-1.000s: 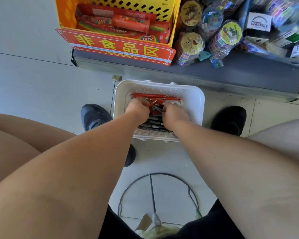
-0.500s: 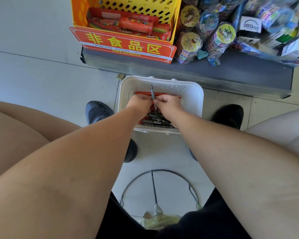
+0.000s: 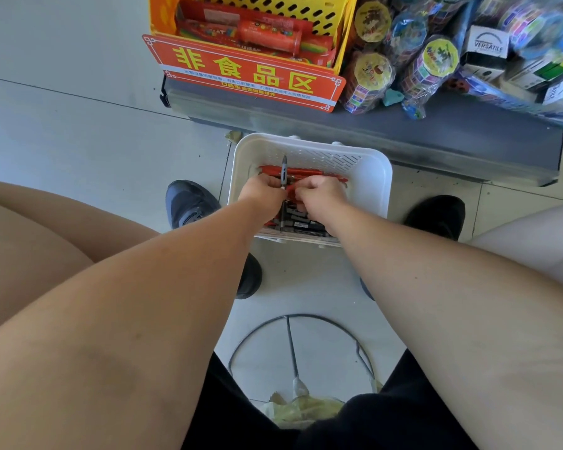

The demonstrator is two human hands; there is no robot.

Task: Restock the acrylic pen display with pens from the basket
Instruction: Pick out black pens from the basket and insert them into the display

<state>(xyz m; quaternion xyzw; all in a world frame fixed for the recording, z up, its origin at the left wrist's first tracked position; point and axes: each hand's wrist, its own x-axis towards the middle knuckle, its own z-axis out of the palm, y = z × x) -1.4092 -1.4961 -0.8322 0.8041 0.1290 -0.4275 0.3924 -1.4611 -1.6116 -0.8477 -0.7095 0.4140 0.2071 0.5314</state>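
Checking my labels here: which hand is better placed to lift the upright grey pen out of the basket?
Left, probably. The left hand seems to grip the grey pen. The right hand seems curled on red pens in the basket.

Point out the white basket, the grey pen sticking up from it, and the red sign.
white basket (image 3: 372, 190): head view, bare stretch of its right wall.
grey pen (image 3: 284, 172): head view, barrel just below the tip.
red sign (image 3: 244, 73): head view, middle of its face, among the yellow lettering.
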